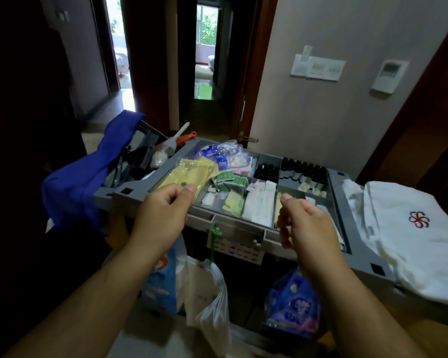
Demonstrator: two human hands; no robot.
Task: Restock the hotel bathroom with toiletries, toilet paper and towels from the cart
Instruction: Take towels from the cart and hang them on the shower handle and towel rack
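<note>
At frame centre, grey cart [246, 229] tray of toiletries [233, 182], left hand [163, 213] and right hand [305, 223] loosely curled, empty, at its near rim, white towels [409, 228] at right.

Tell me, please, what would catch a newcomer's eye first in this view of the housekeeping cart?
Probably the two bare hands, left hand and right hand, loosely curled above the near edge of the grey tray full of sachets and small dark bottles. Next come the blue cloth draped over the cart's left end and the white towel with a red emblem on its right end.
</note>
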